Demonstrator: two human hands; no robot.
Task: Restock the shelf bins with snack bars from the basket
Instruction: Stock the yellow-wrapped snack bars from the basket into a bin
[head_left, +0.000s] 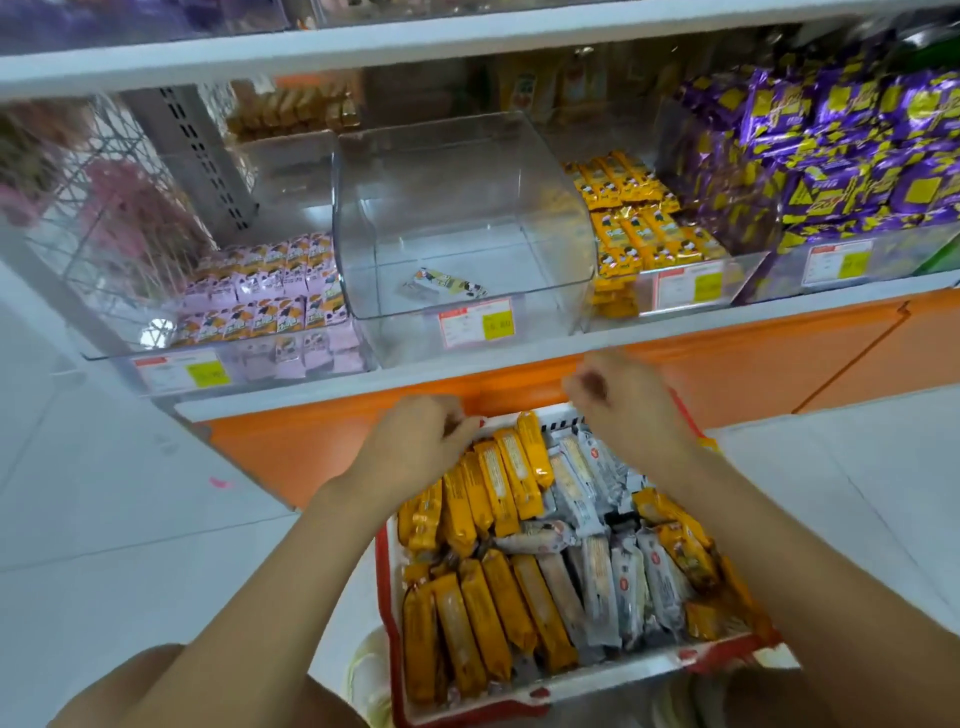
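A red and white basket sits low in front of me, packed with yellow snack bars and white snack bars. My left hand lies at the basket's far left corner, its fingers curled down over the far ends of the yellow bars; the back of the hand hides what they hold. My right hand hovers blurred above the far right of the basket, fingers loosely curled with nothing in them. A clear middle bin on the shelf holds one single bar.
Left of the clear bin is a bin of pink packs. To its right are a bin of yellow packs and a heap of purple packs. An orange base panel runs under the white shelf edge, with white floor tiles around.
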